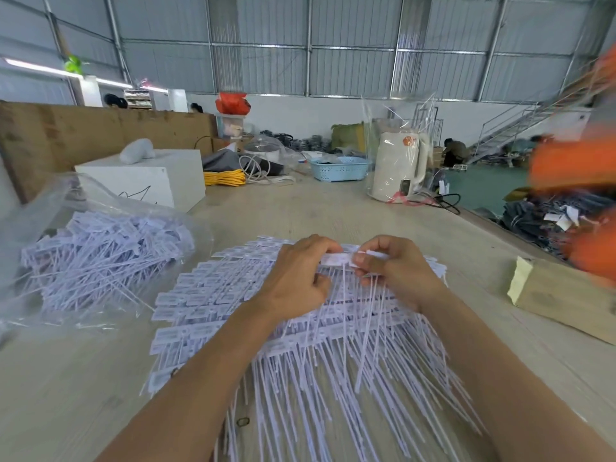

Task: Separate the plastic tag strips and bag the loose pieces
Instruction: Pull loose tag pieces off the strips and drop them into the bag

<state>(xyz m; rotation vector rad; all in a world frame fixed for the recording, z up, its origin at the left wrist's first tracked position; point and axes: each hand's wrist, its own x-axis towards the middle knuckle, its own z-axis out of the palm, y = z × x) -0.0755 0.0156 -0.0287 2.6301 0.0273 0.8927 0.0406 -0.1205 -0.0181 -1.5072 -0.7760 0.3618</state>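
Observation:
A broad heap of white plastic tag strips (240, 295) lies on the wooden table in front of me, the flat label ends to the left and far side, the thin tails pointing toward me. Above its far edge my left hand (300, 278) and my right hand (396, 271) both pinch one tag strip (336, 259) by its label end, fingers curled, and its tail hangs down between them. To the left lies a clear plastic bag (50, 208) with many loose tag pieces (100, 248) inside.
A white box (146, 181) stands behind the bag. A cardboard block (563, 295) lies at the right table edge. Further back are yellow cable (225, 177), a blue basket (340, 168) and a wrapped white kettle (398, 165). Something orange and blurred (576, 161) is at far right.

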